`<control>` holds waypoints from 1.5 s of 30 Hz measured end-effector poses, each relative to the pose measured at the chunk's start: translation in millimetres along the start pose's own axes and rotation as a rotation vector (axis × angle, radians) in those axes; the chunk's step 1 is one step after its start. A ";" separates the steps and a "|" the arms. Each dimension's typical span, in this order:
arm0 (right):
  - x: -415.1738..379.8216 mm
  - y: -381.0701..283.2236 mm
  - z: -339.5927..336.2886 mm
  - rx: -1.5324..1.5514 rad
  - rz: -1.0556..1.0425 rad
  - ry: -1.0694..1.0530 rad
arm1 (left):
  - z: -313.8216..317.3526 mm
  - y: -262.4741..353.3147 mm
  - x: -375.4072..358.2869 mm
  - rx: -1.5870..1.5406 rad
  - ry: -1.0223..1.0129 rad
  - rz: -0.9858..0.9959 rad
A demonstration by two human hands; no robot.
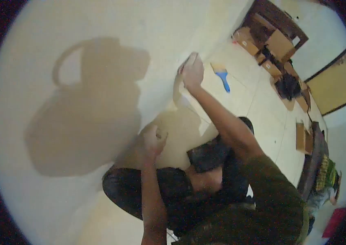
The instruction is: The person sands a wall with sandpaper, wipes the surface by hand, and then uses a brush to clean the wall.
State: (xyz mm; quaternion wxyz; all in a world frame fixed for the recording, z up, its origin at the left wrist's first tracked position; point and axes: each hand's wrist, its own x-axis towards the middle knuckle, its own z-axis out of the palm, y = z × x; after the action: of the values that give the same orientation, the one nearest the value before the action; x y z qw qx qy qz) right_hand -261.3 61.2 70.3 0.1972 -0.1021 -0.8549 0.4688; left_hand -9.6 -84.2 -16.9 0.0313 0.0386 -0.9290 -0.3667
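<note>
My right hand (192, 72) is raised against the foot of the pale wall (173, 24), its fingers closed together with a dark edge showing along them. What it holds, if anything, I cannot make out. Lower and to the left, my left hand (153, 141) is half curled close to the wall, a small dark patch between thumb and fingers. A wide paintbrush (223, 79) with a blue handle and tan bristles lies on the tiled floor, just right of my right hand.
My bent legs (140, 183) in dark trousers are folded below my hands. Several open cardboard boxes (281, 45) with dark items stand along the far side. Another box (303, 136) is at the right, near a person (324, 183) at the frame's edge. Large shadows fall across the wall.
</note>
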 end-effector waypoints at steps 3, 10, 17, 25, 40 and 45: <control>1.5 -35.5 -28.6 0.116 0.224 -0.162 | -33.8 32.9 12.4 -0.016 -0.208 -0.208; 12.8 -11.1 -8.1 -0.073 0.166 0.032 | 10.1 -9.7 2.4 -0.152 -0.002 -0.136; -1.6 -13.7 -14.3 0.161 0.112 -0.066 | 20.3 -16.6 9.4 -0.064 0.088 -0.009; 16.6 4.9 -14.8 0.123 0.082 -0.123 | -3.4 -4.1 10.9 -0.078 -0.114 -0.114; -110.2 158.4 -114.4 0.573 0.200 -0.509 | 5.8 -2.7 -26.0 0.250 0.214 0.276; -91.7 155.5 -122.3 0.543 0.133 -0.524 | -40.9 32.4 -7.1 0.375 0.191 0.510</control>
State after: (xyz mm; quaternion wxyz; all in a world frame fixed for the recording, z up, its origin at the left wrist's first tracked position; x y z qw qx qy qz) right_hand -127.3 205.3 -23.8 -0.0390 0.0218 -0.7127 0.7000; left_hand -0.6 -87.7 34.9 0.2016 -0.1558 -0.9530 -0.1642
